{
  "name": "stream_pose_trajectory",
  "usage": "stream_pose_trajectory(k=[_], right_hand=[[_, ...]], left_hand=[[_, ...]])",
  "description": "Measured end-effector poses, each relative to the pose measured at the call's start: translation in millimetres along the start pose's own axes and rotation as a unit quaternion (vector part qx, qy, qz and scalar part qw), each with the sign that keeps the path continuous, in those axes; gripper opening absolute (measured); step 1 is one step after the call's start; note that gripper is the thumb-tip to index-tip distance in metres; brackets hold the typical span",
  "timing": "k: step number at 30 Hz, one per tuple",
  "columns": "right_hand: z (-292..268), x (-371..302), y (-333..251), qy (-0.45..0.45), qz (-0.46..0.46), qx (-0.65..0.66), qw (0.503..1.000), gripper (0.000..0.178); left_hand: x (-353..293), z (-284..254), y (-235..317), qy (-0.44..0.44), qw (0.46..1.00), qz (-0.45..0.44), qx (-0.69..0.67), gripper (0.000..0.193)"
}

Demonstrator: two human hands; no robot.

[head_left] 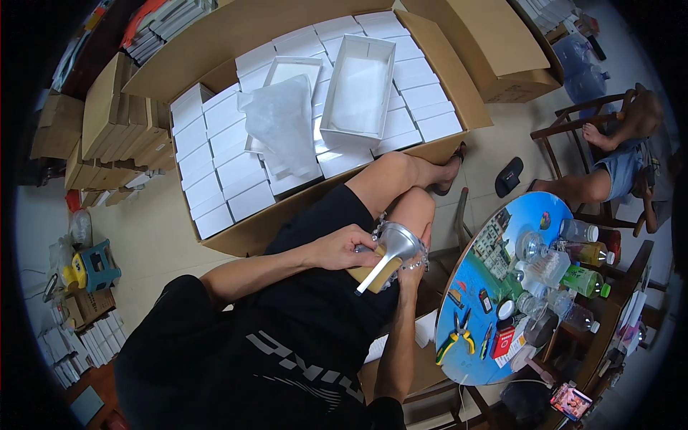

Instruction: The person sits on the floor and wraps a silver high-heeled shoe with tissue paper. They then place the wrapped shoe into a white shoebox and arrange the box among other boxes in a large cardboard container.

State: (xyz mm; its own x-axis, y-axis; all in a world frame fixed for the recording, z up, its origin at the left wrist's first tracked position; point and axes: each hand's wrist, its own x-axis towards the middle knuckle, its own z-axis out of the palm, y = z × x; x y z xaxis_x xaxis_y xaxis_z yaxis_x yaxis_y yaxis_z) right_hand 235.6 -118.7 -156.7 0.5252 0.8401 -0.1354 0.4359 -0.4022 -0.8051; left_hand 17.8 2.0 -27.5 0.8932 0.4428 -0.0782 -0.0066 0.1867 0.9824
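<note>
Over my lap is a silver funnel-shaped piece (398, 242) with a pale narrow stem pointing down and to the left. Clear, glittering beads line its wide rim. My left hand (345, 247) is closed at its left side, fingertips bent against the rim. From the right, my right hand (413, 272) grips it, with part of the fingers hidden behind the silver cone. A tan, flat-sided piece (389, 274) shows beneath the stem, between the two hands; what it is I cannot make out.
A large open carton (473, 93) ahead holds rows of white boxes (233, 175); an opened white box (358, 89) and translucent wrapping (281, 125) lie on top. On the right, a round blue table (459, 301) carries pliers (457, 335) and several bottles. Another person's leg (573, 188) is beyond.
</note>
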Motion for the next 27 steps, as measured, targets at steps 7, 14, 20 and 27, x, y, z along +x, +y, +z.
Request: stream_pose_trajectory(k=[7,14,20,27], right_hand=[[-9.7,-3.0,-25.4,-0.013,0.107,0.127,0.986,0.064],[-72.7,-30.3,-179.9,0.101,-0.065,0.372,0.921,0.058],[-79.8,-29.3,-224.5,0.007,-0.121,0.116,0.986,0.058],[-50.9,-7.7,-175.7,-0.028,0.039,0.24,0.97,0.024]], left_hand=[[11.0,-8.3,41.2,0.008,0.983,0.172,0.06,0.018],[18.2,-24.3,50.6,0.038,0.965,0.197,0.166,0.022],[-4.0,-5.8,40.3,0.049,0.984,-0.018,0.172,0.028],[-28.5,2.2,26.4,0.038,0.974,-0.183,-0.126,0.027]])
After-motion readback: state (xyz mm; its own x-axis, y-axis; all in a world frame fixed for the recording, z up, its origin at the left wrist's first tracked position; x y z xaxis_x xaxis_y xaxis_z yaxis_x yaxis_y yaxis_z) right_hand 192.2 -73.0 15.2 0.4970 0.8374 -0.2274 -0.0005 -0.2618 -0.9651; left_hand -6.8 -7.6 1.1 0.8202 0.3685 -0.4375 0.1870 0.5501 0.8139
